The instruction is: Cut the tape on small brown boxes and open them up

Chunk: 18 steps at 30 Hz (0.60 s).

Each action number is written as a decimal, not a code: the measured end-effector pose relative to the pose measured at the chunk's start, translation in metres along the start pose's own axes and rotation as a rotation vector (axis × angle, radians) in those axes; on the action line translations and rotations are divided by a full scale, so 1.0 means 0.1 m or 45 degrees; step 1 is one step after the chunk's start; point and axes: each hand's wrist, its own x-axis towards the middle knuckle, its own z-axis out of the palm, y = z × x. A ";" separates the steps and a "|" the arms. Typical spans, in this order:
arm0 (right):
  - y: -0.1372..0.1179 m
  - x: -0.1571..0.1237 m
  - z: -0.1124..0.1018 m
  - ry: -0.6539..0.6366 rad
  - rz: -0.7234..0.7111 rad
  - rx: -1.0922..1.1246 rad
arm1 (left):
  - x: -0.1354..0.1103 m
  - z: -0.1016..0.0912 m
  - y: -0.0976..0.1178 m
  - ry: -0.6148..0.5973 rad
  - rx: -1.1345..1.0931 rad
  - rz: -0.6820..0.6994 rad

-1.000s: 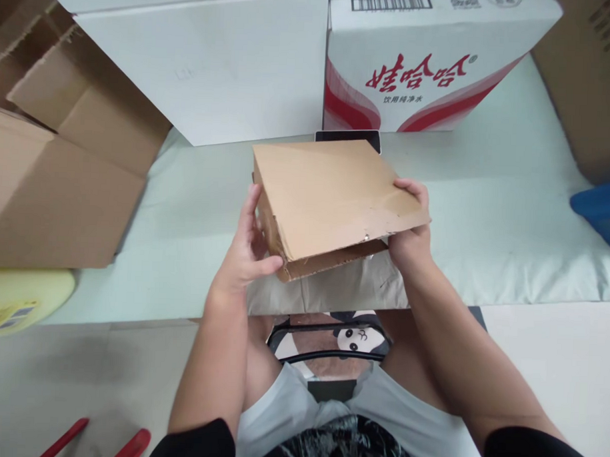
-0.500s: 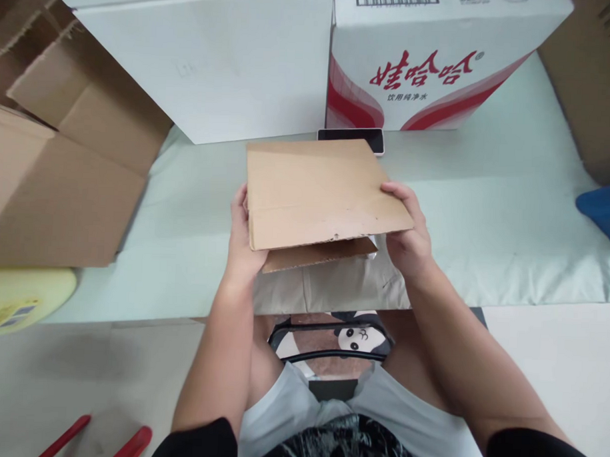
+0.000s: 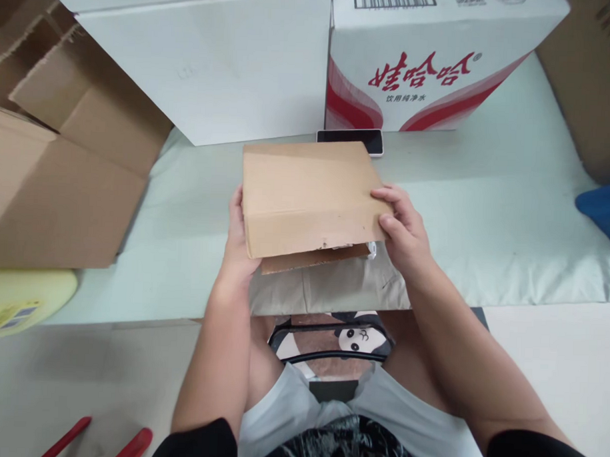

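Note:
A piece of brown cardboard, folded into an upper and a lower panel, is between my hands above the table's near edge. My left hand wraps its left side, with some fingers hidden behind it. On the right edge of the upper panel, my right hand is closed, thumb and fingers pressing on top. Under that panel the lower panel shows as a strip. Something small and white peeks out at the right of the gap, too covered to name.
Behind the cardboard lies a dark-screened phone, before a white box and a red-and-white water carton. An open cardboard box and a yellow container stand left. A blue object sits at the far right on the green tablecloth.
My right hand has moved slightly left and now has its thumb on top of the upper panel. The panel's near right corner has come left and its near edge bends downward.

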 end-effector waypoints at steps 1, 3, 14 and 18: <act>0.00 0.01 -0.01 -0.004 0.018 -0.040 | -0.01 -0.02 0.01 -0.065 0.018 -0.017; 0.01 0.02 -0.03 -0.001 0.060 -0.052 | -0.05 -0.07 0.06 -0.230 0.034 -0.074; -0.02 0.00 0.00 -0.037 0.028 0.043 | -0.06 0.05 0.20 -0.096 -0.267 -0.122; -0.02 -0.01 0.03 -0.065 0.076 0.446 | -0.04 0.07 0.20 -0.064 -0.283 -0.082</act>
